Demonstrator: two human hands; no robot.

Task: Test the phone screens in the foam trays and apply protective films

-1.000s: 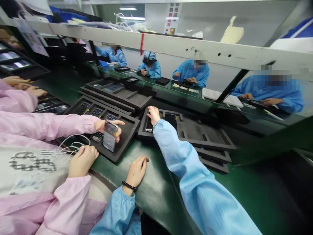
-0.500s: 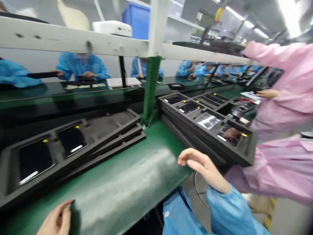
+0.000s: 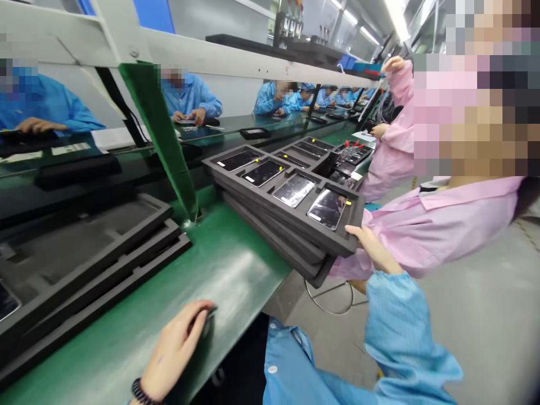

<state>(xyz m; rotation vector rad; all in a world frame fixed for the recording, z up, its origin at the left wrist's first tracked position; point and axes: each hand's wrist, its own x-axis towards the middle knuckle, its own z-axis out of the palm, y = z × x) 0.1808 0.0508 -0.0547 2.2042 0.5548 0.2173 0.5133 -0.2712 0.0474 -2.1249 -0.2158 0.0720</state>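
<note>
My right hand (image 3: 370, 247) grips the near right corner of the top black foam tray (image 3: 270, 151), thumb on its rim. That tray tops a stack of like trays (image 3: 270, 230) on the green conveyor belt (image 3: 236, 264), overhanging its edge. Several phones lie in the tray's pockets, the nearest phone (image 3: 328, 208) just left of my fingers. My left hand (image 3: 177, 343) rests palm down on the belt's near edge and holds nothing. It wears a dark bead bracelet.
A second stack of black foam trays (image 3: 105, 247) sits on the belt at left. A green post (image 3: 160, 135) stands between the stacks. A co-worker in pink (image 3: 430, 225) sits close on my right. People in blue work across the line.
My view has swung right. My right hand went from hovering open over the belt to gripping the tray corner. My left hand stays on the belt edge.
</note>
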